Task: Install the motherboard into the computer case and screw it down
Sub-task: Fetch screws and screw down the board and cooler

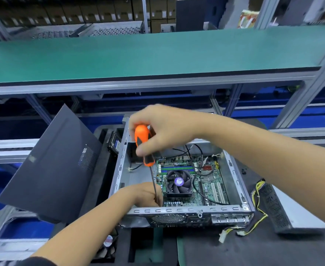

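Note:
A green motherboard (207, 181) with a black CPU fan (179, 182) lies flat inside the open grey computer case (186, 210). My right hand (163, 129) grips the orange and black handle of a screwdriver (144, 144) above the case. Its thin shaft runs down to the board's near left corner. My left hand (144, 192) reaches into the case at that corner, fingers curled by the screwdriver tip. Whether they pinch the tip or a screw is hidden. Black cables cross the board.
A dark case side panel (50, 166) leans at the left. A hard drive (115, 144) sits behind the case. A power supply (284, 210) with yellow and black cables lies at the right. A small fan (107, 244) lies near the front. A green shelf (148, 56) spans overhead.

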Demonstrator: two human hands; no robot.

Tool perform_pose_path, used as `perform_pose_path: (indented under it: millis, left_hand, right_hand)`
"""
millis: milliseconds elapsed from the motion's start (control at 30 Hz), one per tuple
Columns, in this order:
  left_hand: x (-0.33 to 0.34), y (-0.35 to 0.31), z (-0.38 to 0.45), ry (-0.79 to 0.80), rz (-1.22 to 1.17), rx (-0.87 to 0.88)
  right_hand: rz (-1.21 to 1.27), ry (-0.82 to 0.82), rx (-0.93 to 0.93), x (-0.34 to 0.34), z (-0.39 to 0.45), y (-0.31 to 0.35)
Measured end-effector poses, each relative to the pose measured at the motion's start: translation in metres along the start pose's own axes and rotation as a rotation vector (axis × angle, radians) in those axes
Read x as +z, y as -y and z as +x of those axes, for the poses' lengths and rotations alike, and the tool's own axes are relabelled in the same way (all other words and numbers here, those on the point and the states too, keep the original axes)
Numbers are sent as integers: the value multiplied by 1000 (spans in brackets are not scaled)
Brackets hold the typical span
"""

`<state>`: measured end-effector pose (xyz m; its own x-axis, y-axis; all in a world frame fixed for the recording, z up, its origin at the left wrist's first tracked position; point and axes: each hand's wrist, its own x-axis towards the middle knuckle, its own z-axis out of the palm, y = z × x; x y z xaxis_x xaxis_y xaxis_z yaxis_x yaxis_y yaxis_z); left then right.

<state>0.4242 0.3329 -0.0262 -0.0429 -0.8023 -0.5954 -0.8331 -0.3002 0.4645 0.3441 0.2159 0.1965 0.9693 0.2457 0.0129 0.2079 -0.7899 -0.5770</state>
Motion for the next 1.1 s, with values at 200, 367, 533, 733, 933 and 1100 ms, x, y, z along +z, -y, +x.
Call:
perform_pose_path:
  millis: [200,367,533,733,933,1100]
  left_hand:
    - [-33,-1,-10,-382,-237,33]
    - [-54,-12,-10,-446,-219,53]
    - [-73,-14,-15,-478,-321,96]
    - [-99,-13,-8,-733,-339,55]
    - [-117,-53,40,-860,-295,105]
    - [-119,-108,85,-830,-293,169]
  right_hand:
    - [426,-416,118,-29,25,-31]
    - [337,-559,279,-31,49,-67]
    - [283,-782,383,-42,61,-93]
    - [314,-720,548,-41,57,-117]
    - [332,-778,742,-26,6,-150]
    - [496,-901,819,-44,-56,-179]
